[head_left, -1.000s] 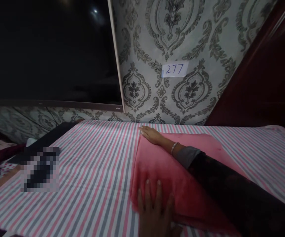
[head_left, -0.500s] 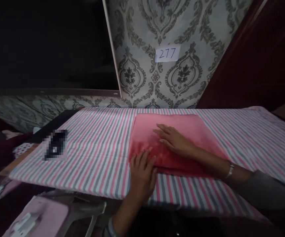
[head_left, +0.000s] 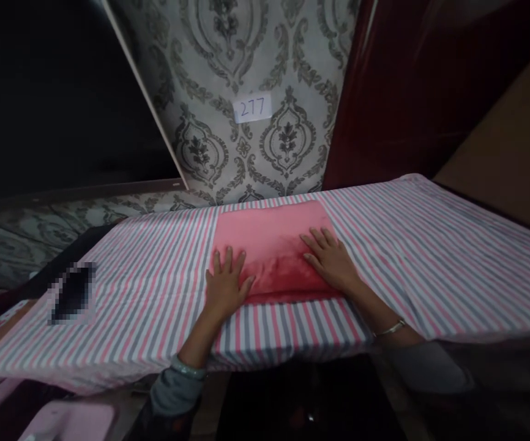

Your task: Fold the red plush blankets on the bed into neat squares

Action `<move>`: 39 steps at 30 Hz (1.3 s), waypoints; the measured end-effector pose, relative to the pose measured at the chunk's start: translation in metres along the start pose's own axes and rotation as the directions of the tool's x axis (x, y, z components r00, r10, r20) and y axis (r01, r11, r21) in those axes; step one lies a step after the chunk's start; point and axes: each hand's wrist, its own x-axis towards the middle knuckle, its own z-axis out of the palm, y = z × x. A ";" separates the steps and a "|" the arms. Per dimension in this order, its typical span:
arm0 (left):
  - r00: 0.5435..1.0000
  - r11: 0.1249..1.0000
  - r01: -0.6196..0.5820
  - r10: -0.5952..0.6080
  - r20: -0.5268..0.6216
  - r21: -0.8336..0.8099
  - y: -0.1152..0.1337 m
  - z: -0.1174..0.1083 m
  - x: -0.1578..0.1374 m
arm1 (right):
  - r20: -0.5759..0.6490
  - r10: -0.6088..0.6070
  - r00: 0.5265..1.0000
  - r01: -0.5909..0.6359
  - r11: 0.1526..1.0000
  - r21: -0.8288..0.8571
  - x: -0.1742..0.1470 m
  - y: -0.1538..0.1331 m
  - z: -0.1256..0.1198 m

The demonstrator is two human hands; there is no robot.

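Observation:
A folded cloth (head_left: 269,226), pale pink at the back and deep red toward the front, lies flat on the striped tablecloth (head_left: 155,275). On its left side rests my left hand (head_left: 226,285), open with fingers spread. My right hand (head_left: 332,260) lies open over the right edge of the cloth, fingers apart. Neither hand grips anything. Parts of the cloth's side edges are hidden under the hands.
A pixelated dark object (head_left: 72,294) lies on the table's left part. Behind stand a large dark screen (head_left: 63,98), a patterned wall with a paper marked 277 (head_left: 253,108), and a dark red panel (head_left: 407,92). A pink seat (head_left: 72,419) shows at lower left.
My right hand has moved from the middle of the folded cloth to its right edge. My left hand has shifted up along the left side. The view has turned right.

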 end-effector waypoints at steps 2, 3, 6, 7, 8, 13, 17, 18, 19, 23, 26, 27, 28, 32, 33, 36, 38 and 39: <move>1.000 1.000 -0.002 0.002 -0.003 0.031 -0.003 -0.003 -0.001 | -0.004 0.001 1.000 -0.001 0.999 0.034 0.000 -0.002 -0.005; 1.000 0.999 -0.001 0.001 -0.002 0.050 -0.005 -0.006 -0.001 | -0.016 -0.003 1.000 0.004 0.999 0.046 -0.002 -0.002 -0.008; 0.998 0.997 -0.044 0.046 -0.038 0.070 -0.002 -0.021 0.005 | -0.110 -0.035 0.993 0.043 0.996 0.072 -0.015 -0.002 -0.015; 0.992 0.993 -0.108 0.111 -0.059 0.048 0.003 -0.027 0.009 | -0.154 -0.052 0.987 0.066 0.994 0.085 -0.022 -0.001 -0.015; 0.975 0.978 -0.210 0.210 -0.075 0.010 0.011 -0.033 0.014 | -0.197 -0.069 0.978 0.091 0.991 0.102 -0.030 -0.001 -0.014; 0.671 0.645 -0.719 0.742 -0.014 -0.259 0.081 -0.046 0.061 | -0.323 -0.149 0.935 0.205 0.968 0.147 -0.059 -0.001 -0.003; 0.534 0.531 -0.788 0.842 0.083 -0.311 0.125 -0.027 0.118 | -0.310 -0.141 0.940 0.195 0.969 0.151 -0.066 -0.002 0.004; 0.511 0.515 -0.800 0.854 0.100 -0.306 0.130 -0.021 0.131 | -0.310 -0.130 0.942 0.185 0.970 0.155 -0.067 -0.002 0.006; 0.493 0.502 -0.812 0.863 0.112 -0.297 0.134 -0.016 0.144 | -0.309 -0.121 0.943 0.177 0.971 0.160 -0.067 -0.002 0.007; 0.497 0.511 -0.821 0.859 0.121 -0.253 0.138 0.001 0.194 | -0.295 -0.102 0.950 0.160 0.971 0.178 -0.069 -0.004 0.010; 0.581 0.585 -0.773 0.808 0.097 -0.244 0.143 0.011 0.232 | -0.300 -0.103 0.948 0.161 0.971 0.175 -0.070 -0.005 0.009; 0.613 0.616 -0.748 0.784 0.100 -0.246 0.145 0.015 0.244 | -0.303 -0.107 0.947 0.163 0.973 0.165 -0.070 -0.005 0.009; 0.639 0.644 -0.723 0.761 0.112 -0.249 0.147 0.018 0.255 | -0.303 -0.113 0.946 0.165 0.975 0.152 -0.070 -0.005 0.009; 0.705 0.723 -0.637 0.687 0.176 -0.267 0.153 0.029 0.288 | -0.288 -0.121 0.950 0.162 0.979 0.122 -0.071 -0.005 0.009; 0.720 0.740 -0.618 0.668 0.187 -0.266 0.153 0.030 0.292 | -0.287 -0.120 0.951 0.161 0.979 0.127 -0.071 -0.005 0.009; 0.768 0.783 -0.571 0.616 0.178 -0.246 0.154 0.029 0.295 | -0.286 -0.111 0.952 0.158 0.976 0.149 -0.071 -0.005 0.009; 0.809 0.810 -0.542 0.575 0.122 -0.224 0.156 0.024 0.291 | -0.288 -0.102 0.952 0.152 0.976 0.157 -0.070 -0.006 0.009; 0.829 0.822 -0.527 0.553 0.084 -0.215 0.158 0.020 0.288 | -0.287 -0.097 0.953 0.147 0.976 0.158 -0.070 -0.005 0.009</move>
